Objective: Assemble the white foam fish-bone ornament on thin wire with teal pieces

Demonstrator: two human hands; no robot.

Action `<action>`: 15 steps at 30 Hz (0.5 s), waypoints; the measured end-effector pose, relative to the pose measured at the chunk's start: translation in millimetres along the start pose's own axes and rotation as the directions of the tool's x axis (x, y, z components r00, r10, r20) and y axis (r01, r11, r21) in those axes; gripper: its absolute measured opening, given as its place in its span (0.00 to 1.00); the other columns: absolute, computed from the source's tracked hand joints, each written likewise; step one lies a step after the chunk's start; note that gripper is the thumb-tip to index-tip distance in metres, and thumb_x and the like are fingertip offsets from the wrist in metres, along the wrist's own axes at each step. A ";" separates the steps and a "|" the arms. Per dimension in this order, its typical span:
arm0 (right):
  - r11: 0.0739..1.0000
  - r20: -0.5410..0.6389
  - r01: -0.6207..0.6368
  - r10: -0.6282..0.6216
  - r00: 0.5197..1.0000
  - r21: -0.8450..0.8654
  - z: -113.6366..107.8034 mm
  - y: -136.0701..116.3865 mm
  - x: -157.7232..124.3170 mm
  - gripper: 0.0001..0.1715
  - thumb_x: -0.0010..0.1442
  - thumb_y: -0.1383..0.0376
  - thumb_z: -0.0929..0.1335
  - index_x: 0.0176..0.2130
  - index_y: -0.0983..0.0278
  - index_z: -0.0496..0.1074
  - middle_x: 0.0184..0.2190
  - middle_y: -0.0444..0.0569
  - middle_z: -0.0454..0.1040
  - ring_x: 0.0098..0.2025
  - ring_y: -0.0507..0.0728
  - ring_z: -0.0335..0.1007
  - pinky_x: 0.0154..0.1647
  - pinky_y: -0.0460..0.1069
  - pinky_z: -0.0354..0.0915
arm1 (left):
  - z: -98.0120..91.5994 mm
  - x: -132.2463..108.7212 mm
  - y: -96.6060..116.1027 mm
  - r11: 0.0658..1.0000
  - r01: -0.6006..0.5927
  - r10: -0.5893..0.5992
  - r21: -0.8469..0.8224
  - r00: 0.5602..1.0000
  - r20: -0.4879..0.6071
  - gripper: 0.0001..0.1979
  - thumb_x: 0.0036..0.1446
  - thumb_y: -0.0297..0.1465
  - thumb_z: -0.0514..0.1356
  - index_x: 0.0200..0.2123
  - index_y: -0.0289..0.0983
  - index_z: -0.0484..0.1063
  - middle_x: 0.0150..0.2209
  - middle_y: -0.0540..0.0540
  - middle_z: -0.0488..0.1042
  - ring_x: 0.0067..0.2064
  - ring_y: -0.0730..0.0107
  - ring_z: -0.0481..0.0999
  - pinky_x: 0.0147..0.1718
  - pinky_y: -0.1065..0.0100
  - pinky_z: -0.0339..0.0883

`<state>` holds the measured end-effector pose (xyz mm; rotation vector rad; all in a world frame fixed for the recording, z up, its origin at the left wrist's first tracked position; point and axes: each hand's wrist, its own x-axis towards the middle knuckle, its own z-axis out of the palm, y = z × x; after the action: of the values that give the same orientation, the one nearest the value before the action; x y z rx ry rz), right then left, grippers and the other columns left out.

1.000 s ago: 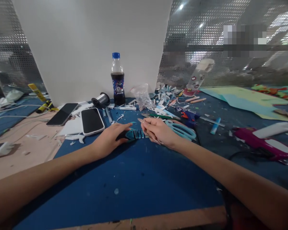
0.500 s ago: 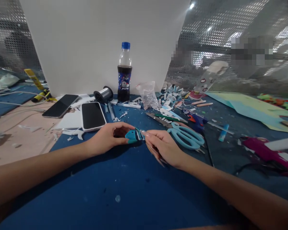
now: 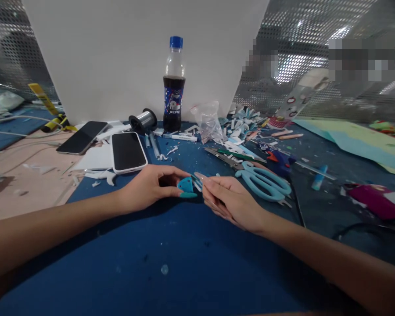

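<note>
A small blue piece (image 3: 185,185) with dark spots and white strips at its right end is pinched between the thumb and fingers of my left hand (image 3: 151,186). My right hand (image 3: 232,199) is closed at the right end of the piece, its fingertips beside the white strips. What exactly those fingertips grip is too small to tell. Both hands are low over the blue mat (image 3: 145,267).
Light blue scissors (image 3: 265,182) lie right of my right hand. Two phones (image 3: 129,151) (image 3: 82,137), a wire spool (image 3: 143,120), a cola bottle (image 3: 174,87) and a plastic bag (image 3: 210,120) stand or lie behind. A magenta tool (image 3: 368,201) is at the right.
The view has shifted slightly. The blue piece has turned a little in my left hand, showing more of its spotted side. The fingers of my right hand are more tightly curled.
</note>
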<state>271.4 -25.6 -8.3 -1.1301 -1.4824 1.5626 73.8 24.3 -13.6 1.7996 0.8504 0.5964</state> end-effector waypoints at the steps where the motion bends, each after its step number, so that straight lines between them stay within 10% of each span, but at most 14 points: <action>1: 1.000 0.010 -0.013 0.013 1.000 0.018 0.7 0.5 -0.8 0.25 0.61 0.54 0.60 0.18 0.64 0.58 0.07 0.35 0.51 0.08 0.44 0.43 0.09 0.41 0.41 | 0.0 -0.1 -0.4 1.000 -0.010 0.010 0.007 1.000 0.008 0.18 0.48 0.30 0.63 0.44 0.34 0.73 0.33 0.47 0.76 0.33 0.72 0.73 0.36 0.69 0.68; 15: 0.876 -0.010 0.272 -0.300 0.954 -0.398 5.3 -3.2 -9.1 0.26 0.64 0.61 0.58 0.17 0.64 0.55 0.09 0.37 0.56 0.11 0.44 0.50 0.15 0.42 0.50 | -2.2 0.7 0.2 0.993 -0.077 0.073 0.090 0.996 0.043 0.17 0.51 0.29 0.62 0.46 0.35 0.73 0.30 0.48 0.75 0.32 0.73 0.73 0.33 0.72 0.66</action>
<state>269.7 -35.7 -4.2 -1.1053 -1.8726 1.0368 72.6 26.0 -12.6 1.9277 0.7972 0.5753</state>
